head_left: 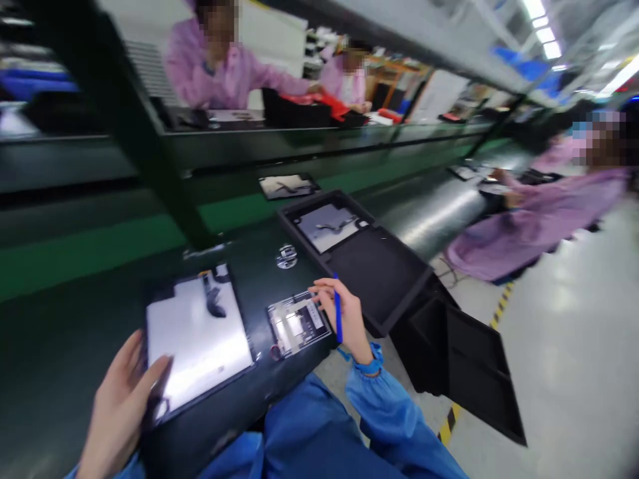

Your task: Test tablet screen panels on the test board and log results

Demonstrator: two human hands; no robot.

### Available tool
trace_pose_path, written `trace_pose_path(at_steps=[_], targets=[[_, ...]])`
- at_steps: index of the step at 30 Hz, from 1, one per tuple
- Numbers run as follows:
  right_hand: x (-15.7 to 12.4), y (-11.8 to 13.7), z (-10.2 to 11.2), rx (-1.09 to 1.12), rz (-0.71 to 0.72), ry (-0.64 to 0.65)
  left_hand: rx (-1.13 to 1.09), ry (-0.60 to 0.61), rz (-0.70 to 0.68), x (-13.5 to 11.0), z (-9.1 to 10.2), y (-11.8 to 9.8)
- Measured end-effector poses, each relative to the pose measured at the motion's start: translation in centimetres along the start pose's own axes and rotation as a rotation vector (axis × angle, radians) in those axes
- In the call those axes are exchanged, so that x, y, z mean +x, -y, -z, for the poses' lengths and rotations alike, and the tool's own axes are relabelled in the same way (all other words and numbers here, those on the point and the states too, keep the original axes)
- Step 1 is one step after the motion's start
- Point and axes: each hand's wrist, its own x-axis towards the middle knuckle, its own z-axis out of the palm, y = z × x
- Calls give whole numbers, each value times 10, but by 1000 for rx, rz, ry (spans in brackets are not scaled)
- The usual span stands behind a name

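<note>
My left hand [120, 399] rests on the near left corner of a black tray holding a silver panel [197, 336] with a black cable on top; its fingers lie spread over the edge. My right hand [344, 316] is closed round a blue pen [338, 316], its fingertips over a small labelled board [294, 324] lying on the dark green bench beside the tray. Blue sleeves cover both my arms.
A black tray [379, 273] with another silver panel [329, 226] juts off the bench on the right, above black bins [464, 366]. A further panel [287, 186] lies on the green belt. A round metal piece [286, 256] sits mid-bench. Several people in pink coats work around the line.
</note>
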Motion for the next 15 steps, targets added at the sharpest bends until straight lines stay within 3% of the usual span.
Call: trace_pose_path(at_steps=[2,5,10,13,15], targets=[[-2,-2,-8,-87,37,89,-84,-136,-109,1,-3,-15],[-2,-2,-25,-172,100,277,141,-141,-281,8,6,-27],[-2,3,-55,-256,168,464,475,61,-430,29,15,-40],[8,9,-69,-322,211,517,645,210,-452,40,-4,-49],[20,15,-73,-379,249,527,783,235,-425,36,-22,-53]])
